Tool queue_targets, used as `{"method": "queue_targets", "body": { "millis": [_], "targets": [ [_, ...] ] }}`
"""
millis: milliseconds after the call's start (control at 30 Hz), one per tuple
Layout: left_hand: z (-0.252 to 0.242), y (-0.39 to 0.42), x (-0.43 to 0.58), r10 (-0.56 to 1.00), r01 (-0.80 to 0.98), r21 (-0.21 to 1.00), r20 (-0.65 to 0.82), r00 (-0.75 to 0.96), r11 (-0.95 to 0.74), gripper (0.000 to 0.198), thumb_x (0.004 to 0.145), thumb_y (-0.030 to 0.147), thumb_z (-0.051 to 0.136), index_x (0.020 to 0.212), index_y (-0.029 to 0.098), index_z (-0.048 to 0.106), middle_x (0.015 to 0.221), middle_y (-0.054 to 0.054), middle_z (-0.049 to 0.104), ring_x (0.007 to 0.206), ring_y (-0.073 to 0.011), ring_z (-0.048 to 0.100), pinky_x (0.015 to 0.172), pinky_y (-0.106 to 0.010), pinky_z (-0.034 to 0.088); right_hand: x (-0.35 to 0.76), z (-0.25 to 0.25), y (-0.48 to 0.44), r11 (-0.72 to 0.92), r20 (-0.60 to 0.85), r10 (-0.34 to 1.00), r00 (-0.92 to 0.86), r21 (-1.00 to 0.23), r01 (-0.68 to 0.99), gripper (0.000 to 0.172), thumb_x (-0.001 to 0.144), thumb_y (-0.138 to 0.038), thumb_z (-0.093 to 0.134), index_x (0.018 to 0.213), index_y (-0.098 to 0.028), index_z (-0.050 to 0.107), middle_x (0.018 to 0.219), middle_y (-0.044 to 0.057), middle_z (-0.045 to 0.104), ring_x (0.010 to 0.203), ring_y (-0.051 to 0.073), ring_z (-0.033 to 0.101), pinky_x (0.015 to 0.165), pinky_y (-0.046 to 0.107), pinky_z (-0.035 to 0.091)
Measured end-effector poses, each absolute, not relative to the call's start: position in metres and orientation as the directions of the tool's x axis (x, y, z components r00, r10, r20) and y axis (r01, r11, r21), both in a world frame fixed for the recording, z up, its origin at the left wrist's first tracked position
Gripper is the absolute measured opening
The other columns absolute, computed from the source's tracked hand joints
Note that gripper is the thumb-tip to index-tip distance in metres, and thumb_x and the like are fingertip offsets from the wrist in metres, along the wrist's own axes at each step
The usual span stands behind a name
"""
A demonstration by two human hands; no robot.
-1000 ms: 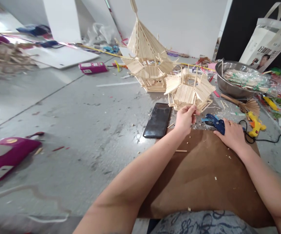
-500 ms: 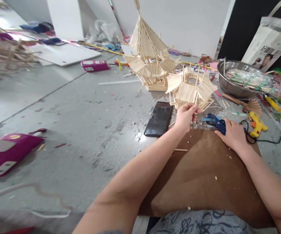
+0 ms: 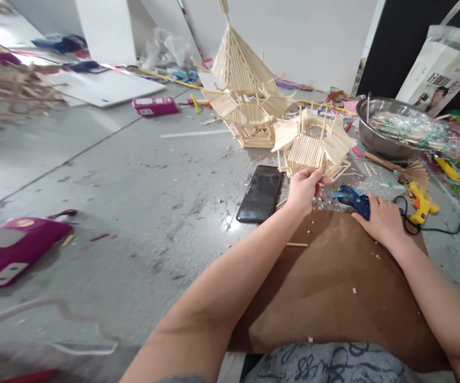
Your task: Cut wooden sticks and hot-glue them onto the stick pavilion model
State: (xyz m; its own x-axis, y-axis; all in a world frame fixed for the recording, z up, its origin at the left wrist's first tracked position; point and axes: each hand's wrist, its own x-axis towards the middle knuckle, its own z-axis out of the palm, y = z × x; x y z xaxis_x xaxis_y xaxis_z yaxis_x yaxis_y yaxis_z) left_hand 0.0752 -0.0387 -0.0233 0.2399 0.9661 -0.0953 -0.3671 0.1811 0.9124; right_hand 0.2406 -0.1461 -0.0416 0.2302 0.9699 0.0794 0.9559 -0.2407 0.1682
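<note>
A small pavilion model of pale wooden sticks [image 3: 306, 151] stands on the table, its upper part open. My left hand [image 3: 304, 189] pinches the lower front edge of this model; the fingertips hide whether a loose stick is also between them. Farther right, my right hand [image 3: 384, 218] is wrapped over the handles of a blue hand cutter [image 3: 355, 201], whose jaws point left. Behind the small model rises a taller stick pavilion [image 3: 246, 74] with a pointed roof. A black phone [image 3: 260, 194] lies flat just left of my left hand.
A brown board [image 3: 342, 282] lies before me with stick scraps. On the right are a yellow glue gun [image 3: 422, 203] with a cord, a steel bowl [image 3: 366, 135] of wrapped sticks and a paper fan [image 3: 416, 173]. Purple power strips [image 3: 156, 106] lie to the left.
</note>
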Motion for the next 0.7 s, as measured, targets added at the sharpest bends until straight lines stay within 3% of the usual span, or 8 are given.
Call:
{"method": "queue_targets", "body": {
  "millis": [433, 700],
  "targets": [
    [-0.0226, -0.038, 0.0728, 0.968, -0.369, 0.912, -0.098, 0.233, 0.181, 0.012, 0.07, 0.02, 0.06, 0.065, 0.014, 0.05, 0.052, 0.003, 0.059, 0.029, -0.0018, 0.037, 0.032, -0.017, 0.024, 0.2416, -0.0413, -0.1455, -0.24, 0.065, 0.97, 0.233, 0.167, 0.956, 0.069, 0.079, -0.057, 0.035, 0.126, -0.006, 0.038, 0.11, 0.02, 0.056, 0.096, 0.032, 0.052, 0.079, 0.04, 0.033],
    [-0.0232, -0.0378, 0.0726, 0.958, -0.369, 0.907, -0.108, 0.265, 0.204, 0.02, 0.073, 0.028, 0.059, 0.063, 0.015, 0.047, 0.05, 0.004, 0.055, 0.03, -0.0016, 0.036, 0.033, -0.017, 0.024, 0.2418, -0.0418, -0.146, -0.229, 0.084, 0.972, 0.218, 0.159, 0.96, 0.069, 0.079, -0.056, 0.038, 0.125, -0.005, 0.039, 0.108, 0.021, 0.057, 0.095, 0.032, 0.053, 0.079, 0.04, 0.034]
  ]
}}
